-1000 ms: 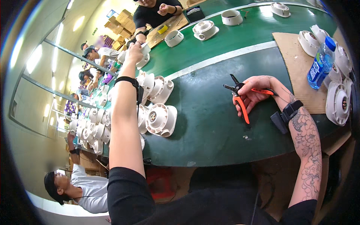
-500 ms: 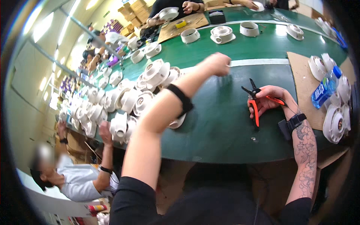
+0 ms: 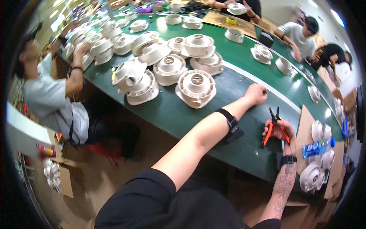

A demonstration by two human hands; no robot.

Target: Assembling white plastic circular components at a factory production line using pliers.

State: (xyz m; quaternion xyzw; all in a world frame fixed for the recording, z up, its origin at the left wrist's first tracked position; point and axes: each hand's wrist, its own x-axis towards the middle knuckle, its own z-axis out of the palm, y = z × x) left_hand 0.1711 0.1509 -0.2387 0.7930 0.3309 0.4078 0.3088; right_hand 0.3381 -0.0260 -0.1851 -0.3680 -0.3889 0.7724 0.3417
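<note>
My left hand [image 3: 256, 94] is closed in a fist just above the green worktable [image 3: 240, 126], and what it holds, if anything, is hidden. Nearer to me, my right hand [image 3: 285, 129] holds a pair of pliers [image 3: 268, 133] with orange handles and dark jaws. The jaws point away from me and stand slightly apart. To the left of my left forearm sits a white round plastic housing [image 3: 196, 89] with a raised centre. Several more such housings are heaped behind it, some stacked on each other, including a tilted one [image 3: 130, 73].
At the right, a brown board [image 3: 304, 124] carries white housings [image 3: 313, 177] and a blue-labelled bottle [image 3: 318, 148] lying among them. A green belt [image 3: 244, 57] with spaced housings runs beyond a white strip. Co-workers are at the left [image 3: 49, 91] and far side [image 3: 303, 36].
My view has swung left, so the heap now shows larger and more central. My left hand has drawn closer to my right one. The pliers remain in my right hand.
</note>
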